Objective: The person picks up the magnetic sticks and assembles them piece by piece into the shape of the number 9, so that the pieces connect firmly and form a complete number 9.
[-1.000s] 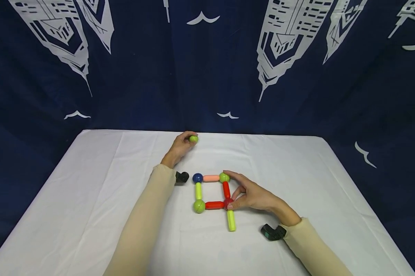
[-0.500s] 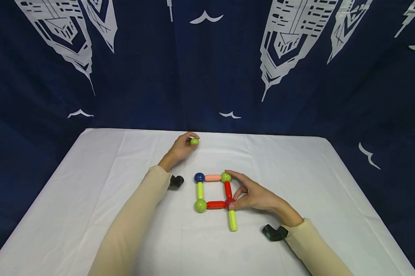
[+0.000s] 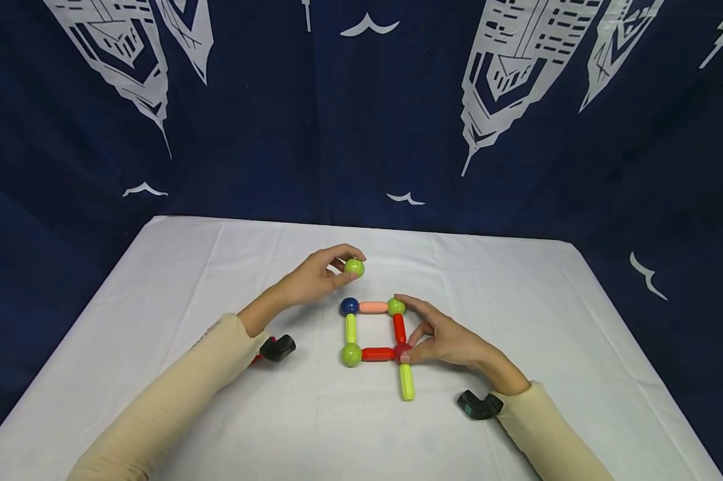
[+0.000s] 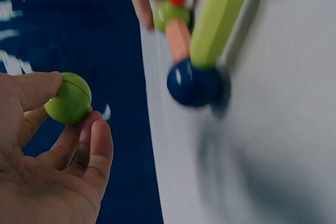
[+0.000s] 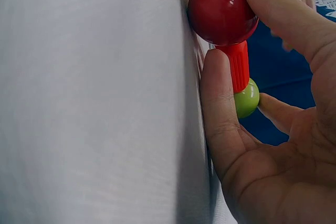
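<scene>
My left hand holds a green ball between thumb and fingers, raised behind the blue ball. Below it lies a square of balls and magnetic-looking rods. A salmon rod joins the blue ball to the far green ball. A yellow-green rod runs down to the near green ball, and a red rod on to the red ball. My right hand grips the right side, its thumb on the red ball and a finger at the far green ball.
Another yellow-green rod sticks out from the red ball towards the near side. White cloth covers the table. A dark blue curtain with white prints hangs behind the far edge.
My left hand has come back from the table's far edge, nearer and slightly right, carrying the green ball. My right hand has stayed on the square.
</scene>
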The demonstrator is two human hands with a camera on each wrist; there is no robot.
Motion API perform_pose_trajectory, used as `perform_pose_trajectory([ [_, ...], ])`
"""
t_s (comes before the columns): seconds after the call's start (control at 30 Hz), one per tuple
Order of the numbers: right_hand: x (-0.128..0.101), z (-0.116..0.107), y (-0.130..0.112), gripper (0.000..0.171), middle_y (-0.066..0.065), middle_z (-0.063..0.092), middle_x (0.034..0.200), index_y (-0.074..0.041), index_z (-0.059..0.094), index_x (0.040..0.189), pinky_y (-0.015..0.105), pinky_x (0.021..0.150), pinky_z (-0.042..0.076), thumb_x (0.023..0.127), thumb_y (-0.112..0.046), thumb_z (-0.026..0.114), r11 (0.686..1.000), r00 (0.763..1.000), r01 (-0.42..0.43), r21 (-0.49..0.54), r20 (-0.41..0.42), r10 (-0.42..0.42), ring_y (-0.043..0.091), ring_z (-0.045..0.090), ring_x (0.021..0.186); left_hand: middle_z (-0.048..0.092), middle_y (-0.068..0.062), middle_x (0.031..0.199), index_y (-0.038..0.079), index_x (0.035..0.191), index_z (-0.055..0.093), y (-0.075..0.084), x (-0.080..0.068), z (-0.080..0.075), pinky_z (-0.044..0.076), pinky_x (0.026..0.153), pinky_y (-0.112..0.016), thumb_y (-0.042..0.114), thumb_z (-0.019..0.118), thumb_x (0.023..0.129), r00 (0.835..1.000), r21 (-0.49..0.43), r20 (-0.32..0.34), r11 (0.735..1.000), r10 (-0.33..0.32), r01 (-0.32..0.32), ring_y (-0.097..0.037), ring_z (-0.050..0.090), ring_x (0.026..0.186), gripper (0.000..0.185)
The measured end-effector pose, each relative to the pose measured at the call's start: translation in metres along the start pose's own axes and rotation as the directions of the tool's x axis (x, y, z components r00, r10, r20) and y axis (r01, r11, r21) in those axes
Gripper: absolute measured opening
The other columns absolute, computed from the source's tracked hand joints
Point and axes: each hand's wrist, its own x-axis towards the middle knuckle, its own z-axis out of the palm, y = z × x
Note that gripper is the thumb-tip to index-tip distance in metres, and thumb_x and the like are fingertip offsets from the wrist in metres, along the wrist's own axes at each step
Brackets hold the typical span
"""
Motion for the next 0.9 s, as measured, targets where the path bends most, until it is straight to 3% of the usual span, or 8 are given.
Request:
perform_pose_trajectory([
  [0.13,0.0,0.0,0.001,0.095,0.014,0.051,0.113,-0.039,0.027,0.143,0.032,0.075,0.052,0.069,-0.021,0.084,1.0,1.0,0.014,0.012,0.008,-0.014,0.028,0.06,0.089,0.057,0.004,0.12,0.023,0.12,0.055,0.012,-0.021,0.008,0.049,0.087,-0.032,0.017,0.06,0.092,0.997,-0.052,0.067,0.998,0.024,-0.021,-0.019,0.056,0.105,0.03],
  [0.37,-0.002,0.0,0.003,0.094,0.015,0.051,0.115,-0.037,0.027,0.143,0.032,0.077,0.051,0.07,-0.019,0.083,0.999,0.999,0.037,0.022,0.024,-0.037,0.029,0.061,0.089,0.061,0.009,0.113,0.031,0.119,0.057,0.023,-0.05,0.029,0.05,0.082,-0.03,0.02,0.065,0.089,0.988,-0.121,0.152,0.993,0.013,0.006,-0.015,0.06,0.094,0.033],
  [0.5,-0.003,0.0,0.004,0.094,0.017,0.052,0.113,-0.037,0.027,0.143,0.031,0.076,0.051,0.07,-0.018,0.083,0.999,0.999,0.038,0.033,0.025,-0.039,0.029,0.062,0.089,0.061,0.007,0.111,0.025,0.118,0.058,0.025,-0.064,0.046,0.051,0.084,-0.028,0.02,0.066,0.088,0.974,-0.206,0.223,0.978,0.04,0.007,-0.013,0.063,0.091,0.031],
  [0.73,-0.003,0.001,0.003,0.094,0.013,0.045,0.122,-0.036,0.027,0.143,0.031,0.075,0.052,0.07,-0.017,0.082,0.998,0.998,0.05,0.046,0.026,-0.051,0.03,0.061,0.09,0.064,0.006,0.109,0.02,0.112,0.059,0.025,-0.081,0.07,0.05,0.087,-0.02,0.017,0.069,0.085,0.955,-0.262,0.291,0.965,0.064,0.016,-0.008,0.065,0.093,0.029],
  [0.9,-0.003,0.0,0.001,0.094,0.016,0.049,0.117,-0.036,0.027,0.143,0.03,0.073,0.052,0.07,-0.017,0.082,0.998,0.999,0.041,0.046,0.022,-0.042,0.03,0.06,0.089,0.065,0.005,0.103,0.018,0.112,0.059,0.024,-0.088,0.087,0.051,0.081,-0.019,0.019,0.069,0.085,0.943,-0.244,0.319,0.97,0.094,-0.014,-0.004,0.063,0.088,0.028],
])
